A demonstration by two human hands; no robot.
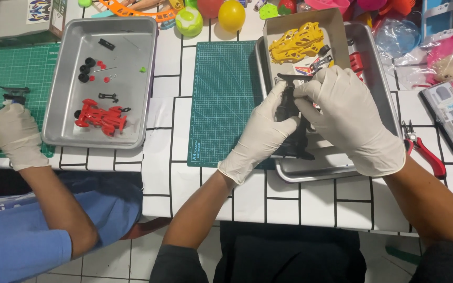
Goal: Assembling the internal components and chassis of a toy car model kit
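Both my hands wear white gloves and hold a black toy car chassis over a metal tray. My left hand grips its lower left side. My right hand pinches its upper end, where a flat black wing sticks out. A yellow toy car body lies at the far end of a smaller tray, with small stickers and parts beside it. Most of the chassis is hidden by my fingers.
A green cutting mat lies left of my trays. A second tray holds a red car body and black wheels. A co-worker's gloved hand works at far left. Red pliers and a tool case lie right.
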